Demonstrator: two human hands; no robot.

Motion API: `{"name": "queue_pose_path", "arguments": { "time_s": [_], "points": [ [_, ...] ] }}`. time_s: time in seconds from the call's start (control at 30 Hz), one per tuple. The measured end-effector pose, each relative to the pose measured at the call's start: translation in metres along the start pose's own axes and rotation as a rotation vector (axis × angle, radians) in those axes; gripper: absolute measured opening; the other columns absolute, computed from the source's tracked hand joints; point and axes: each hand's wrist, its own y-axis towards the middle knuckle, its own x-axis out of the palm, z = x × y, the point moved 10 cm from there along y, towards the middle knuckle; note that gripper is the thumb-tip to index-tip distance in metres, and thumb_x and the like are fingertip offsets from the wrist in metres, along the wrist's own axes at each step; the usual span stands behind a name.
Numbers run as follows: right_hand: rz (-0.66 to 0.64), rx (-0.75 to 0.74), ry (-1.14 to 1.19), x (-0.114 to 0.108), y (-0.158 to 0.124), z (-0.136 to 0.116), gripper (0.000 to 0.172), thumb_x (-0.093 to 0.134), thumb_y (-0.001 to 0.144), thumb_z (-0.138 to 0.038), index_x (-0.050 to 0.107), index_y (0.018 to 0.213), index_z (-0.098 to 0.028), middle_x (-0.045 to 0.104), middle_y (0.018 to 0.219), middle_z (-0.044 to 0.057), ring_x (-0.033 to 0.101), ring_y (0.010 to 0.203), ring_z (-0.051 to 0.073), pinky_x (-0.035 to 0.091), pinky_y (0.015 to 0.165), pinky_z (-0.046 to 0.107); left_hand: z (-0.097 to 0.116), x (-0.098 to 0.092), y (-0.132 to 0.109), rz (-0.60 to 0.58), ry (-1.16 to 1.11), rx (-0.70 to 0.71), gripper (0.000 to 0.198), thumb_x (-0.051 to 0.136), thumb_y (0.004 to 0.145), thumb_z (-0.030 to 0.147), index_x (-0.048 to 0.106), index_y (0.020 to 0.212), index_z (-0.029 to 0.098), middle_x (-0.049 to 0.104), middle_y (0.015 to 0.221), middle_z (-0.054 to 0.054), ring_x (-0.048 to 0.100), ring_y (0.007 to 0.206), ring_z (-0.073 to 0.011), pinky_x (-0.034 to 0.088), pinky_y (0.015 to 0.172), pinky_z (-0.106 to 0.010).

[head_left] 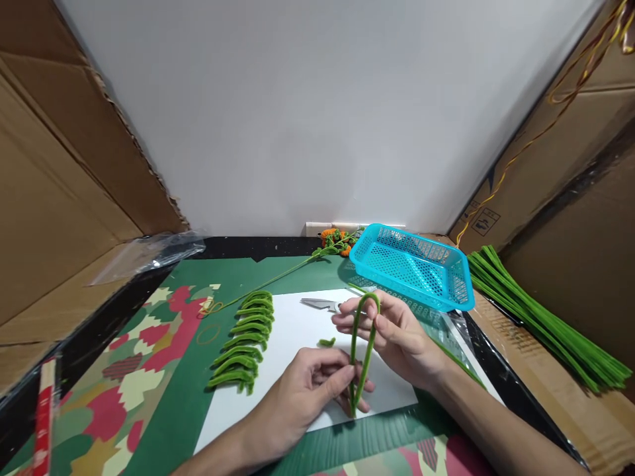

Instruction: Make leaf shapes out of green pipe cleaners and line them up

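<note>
A green pipe cleaner (368, 330) is bent into a narrow upright loop over the white paper sheet (292, 344). My left hand (307, 390) pinches its two lower ends together with thumb and fingers. My right hand (397, 334) pinches the curved top of the loop from the right. A row of several finished folded green pipe-cleaner pieces (244, 344) lies along the paper's left edge. One short green offcut (326, 342) rests on the paper between the hands and that row.
Scissors (322, 304) lie at the paper's far edge, behind my right hand. A turquoise plastic basket (414, 264) sits tilted at the back right. A bundle of straight green pipe cleaners (540, 317) lies on cardboard at right. A stem with an orange flower (335, 239) lies at the back.
</note>
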Motion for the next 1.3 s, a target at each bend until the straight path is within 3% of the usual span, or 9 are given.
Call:
{"name": "queue_pose_path", "arguments": {
  "time_s": [0.17, 0.3, 0.47, 0.63, 0.8, 0.97, 1.1, 1.3],
  "points": [
    [0.040, 0.000, -0.041, -0.012, 0.002, 0.004, 0.017, 0.079, 0.096, -0.037, 0.071, 0.102, -0.023, 0.073, 0.123, 0.008, 0.077, 0.105, 0.024, 0.061, 0.097, 0.043, -0.010, 0.003, 0.002, -0.026, -0.160, -0.040, 0.035, 0.072, 0.098, 0.048, 0.072, 0.097, 0.013, 0.082, 0.090, -0.013, 0.079, 0.069, -0.0210, 0.060, 0.061, -0.027],
    [0.124, -0.021, -0.080, -0.025, 0.003, 0.001, 0.021, 0.081, 0.093, -0.035, 0.073, 0.109, -0.024, 0.070, 0.126, 0.007, 0.076, 0.098, 0.021, 0.064, 0.090, 0.036, -0.013, 0.002, 0.003, -0.028, -0.236, -0.062, 0.032, 0.080, 0.092, 0.043, 0.071, 0.099, 0.013, 0.082, 0.087, -0.013, 0.080, 0.067, -0.0214, 0.061, 0.059, -0.026],
    [0.201, -0.021, -0.073, -0.032, 0.003, -0.001, 0.016, 0.083, 0.091, -0.032, 0.074, 0.100, -0.023, 0.070, 0.126, 0.007, 0.076, 0.099, 0.022, 0.065, 0.088, 0.036, -0.013, 0.003, 0.002, -0.043, -0.293, -0.083, 0.037, 0.088, 0.085, 0.035, 0.071, 0.109, 0.012, 0.083, 0.092, -0.012, 0.081, 0.070, -0.0212, 0.062, 0.061, -0.025],
    [0.199, -0.035, -0.067, -0.031, 0.003, -0.004, 0.016, 0.079, 0.093, -0.032, 0.076, 0.106, -0.023, 0.069, 0.128, 0.007, 0.075, 0.105, 0.024, 0.064, 0.093, 0.037, -0.016, 0.004, 0.000, -0.051, -0.281, -0.102, 0.042, 0.089, 0.085, 0.032, 0.067, 0.115, 0.012, 0.083, 0.097, -0.015, 0.081, 0.073, -0.0214, 0.062, 0.062, -0.025],
    [0.235, -0.033, -0.062, -0.034, 0.004, -0.005, 0.017, 0.079, 0.092, -0.032, 0.075, 0.106, -0.022, 0.071, 0.124, 0.007, 0.076, 0.100, 0.022, 0.063, 0.093, 0.037, -0.016, 0.001, 0.002, -0.025, -0.278, -0.058, 0.043, 0.082, 0.091, 0.043, 0.064, 0.117, 0.013, 0.079, 0.080, -0.006, 0.077, 0.062, -0.0166, 0.057, 0.054, -0.021],
    [0.241, -0.031, -0.068, -0.037, 0.003, -0.003, 0.014, 0.079, 0.093, -0.032, 0.077, 0.103, -0.022, 0.072, 0.126, 0.008, 0.075, 0.098, 0.021, 0.064, 0.089, 0.037, -0.020, -0.004, 0.005, 0.018, -0.216, -0.050, 0.048, 0.083, 0.090, 0.047, 0.066, 0.119, 0.013, 0.073, 0.075, -0.002, 0.068, 0.053, -0.0109, 0.051, 0.049, -0.019],
    [0.262, -0.020, -0.123, -0.041, 0.002, -0.002, 0.012, 0.082, 0.090, -0.032, 0.079, 0.093, -0.021, 0.073, 0.127, 0.009, 0.073, 0.100, 0.021, 0.062, 0.089, 0.035, -0.015, -0.012, 0.005, 0.104, -0.183, -0.006, 0.047, 0.084, 0.089, 0.046, 0.070, 0.118, 0.012, 0.068, 0.079, -0.002, 0.064, 0.061, -0.0116, 0.052, 0.053, -0.022],
    [0.238, 0.011, -0.050, -0.038, 0.003, 0.003, 0.010, 0.083, 0.089, -0.030, 0.081, 0.095, -0.022, 0.072, 0.127, 0.009, 0.073, 0.101, 0.023, 0.063, 0.084, 0.035, -0.009, -0.020, 0.002, 0.153, -0.061, 0.003, 0.041, 0.081, 0.090, 0.046, 0.078, 0.111, 0.011, 0.071, 0.080, -0.004, 0.058, 0.067, -0.0126, 0.048, 0.061, -0.025]
  ]
}}
